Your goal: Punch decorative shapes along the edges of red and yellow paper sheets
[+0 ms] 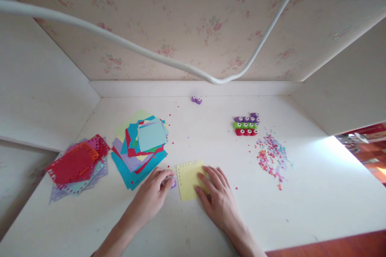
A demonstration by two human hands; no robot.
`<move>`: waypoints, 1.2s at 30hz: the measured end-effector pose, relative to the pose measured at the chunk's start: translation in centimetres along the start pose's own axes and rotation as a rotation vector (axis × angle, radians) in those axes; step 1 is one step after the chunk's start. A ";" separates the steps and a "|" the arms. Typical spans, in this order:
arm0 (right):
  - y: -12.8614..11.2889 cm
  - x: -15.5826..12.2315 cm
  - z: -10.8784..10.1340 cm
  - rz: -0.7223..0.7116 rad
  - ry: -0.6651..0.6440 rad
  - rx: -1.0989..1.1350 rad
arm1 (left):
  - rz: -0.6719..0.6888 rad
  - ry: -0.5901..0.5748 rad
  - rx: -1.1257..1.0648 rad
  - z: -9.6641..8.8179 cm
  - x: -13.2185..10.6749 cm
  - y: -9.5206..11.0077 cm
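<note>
- The yellow sheet (188,178) lies flat on the desk (316,192), near its front edge, with small holes along its 12 and 9 o'clock edges.
- The right hand (215,200) rests spread and flat on the sheet's 3 o'clock side.
- The left hand (153,192) is closed around a small purple punch (172,182) at the sheet's 9 o'clock edge.
- The sheet looks light, thin and easily creased or slid. It is best pinned flat or pinched at a corner.
- No box or tray shows. The paper stack (141,146) at 10 o'clock, the row of punches (246,125) at 2 and the confetti heap (271,156) at 3 all lie loose.
</note>
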State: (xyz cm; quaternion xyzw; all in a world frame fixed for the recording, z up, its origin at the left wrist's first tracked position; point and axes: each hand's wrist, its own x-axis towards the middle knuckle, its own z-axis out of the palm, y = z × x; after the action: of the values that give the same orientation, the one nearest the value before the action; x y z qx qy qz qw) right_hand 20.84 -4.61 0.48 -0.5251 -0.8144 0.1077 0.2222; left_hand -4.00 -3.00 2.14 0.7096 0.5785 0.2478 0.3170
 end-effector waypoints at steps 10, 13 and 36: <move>0.0 -0.3 0.1 -0.003 0.097 0.090 | 0.086 0.175 0.242 0.6 -3.4 -1.7; -1.6 0.2 -0.8 -0.008 0.041 0.194 | 0.155 0.211 0.221 1.0 -3.2 -1.0; 17.6 14.5 -10.5 0.689 0.303 -0.046 | 0.320 0.269 0.122 5.0 -1.8 -1.0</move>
State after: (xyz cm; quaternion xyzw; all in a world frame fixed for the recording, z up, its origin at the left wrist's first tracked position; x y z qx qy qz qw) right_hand 35.02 15.35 6.10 -0.7830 -0.5502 0.0791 0.2790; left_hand -1.43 -5.48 -1.99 0.7708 0.5095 0.3518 0.1499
